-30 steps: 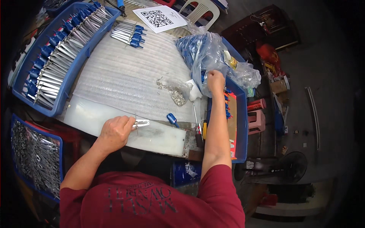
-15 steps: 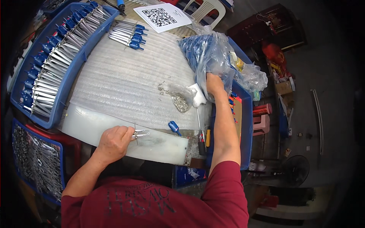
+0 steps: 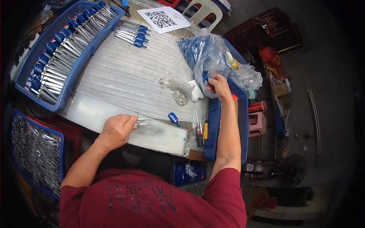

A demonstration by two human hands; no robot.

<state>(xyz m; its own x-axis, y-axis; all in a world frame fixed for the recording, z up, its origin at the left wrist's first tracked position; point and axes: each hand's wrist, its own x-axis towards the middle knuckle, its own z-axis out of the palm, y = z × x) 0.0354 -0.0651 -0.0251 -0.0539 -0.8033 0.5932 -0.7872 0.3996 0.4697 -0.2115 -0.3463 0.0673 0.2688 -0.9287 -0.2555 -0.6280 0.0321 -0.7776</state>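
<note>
My left hand (image 3: 117, 131) is closed around a silver two-pronged metal piece (image 3: 143, 122) with a thin crosswise rod. It rests over the white board (image 3: 89, 114) along the table's near edge, and the piece's other end is hidden in my fist. At the mouth of a clear plastic bag (image 3: 215, 57) full of blue parts, my right hand (image 3: 221, 88) pinches a small blue plastic part (image 3: 206, 78). A loose blue cap-shaped part (image 3: 174, 119) lies by the board's far edge, between my hands.
A blue bin (image 3: 61, 97) of blue-capped metal pieces stands left; several similar pieces (image 3: 132, 34) lie on the foam sheet (image 3: 118, 72). A small bag of metal bits (image 3: 179, 95), a red-black screwdriver (image 3: 199, 136) and a yellow-handled tool (image 3: 205, 131) lie right, beside another blue bin (image 3: 245, 148).
My right hand has come out of the clear bag, and a blue part now shows between its fingers. My left hand still holds the metal piece in about the same place.
</note>
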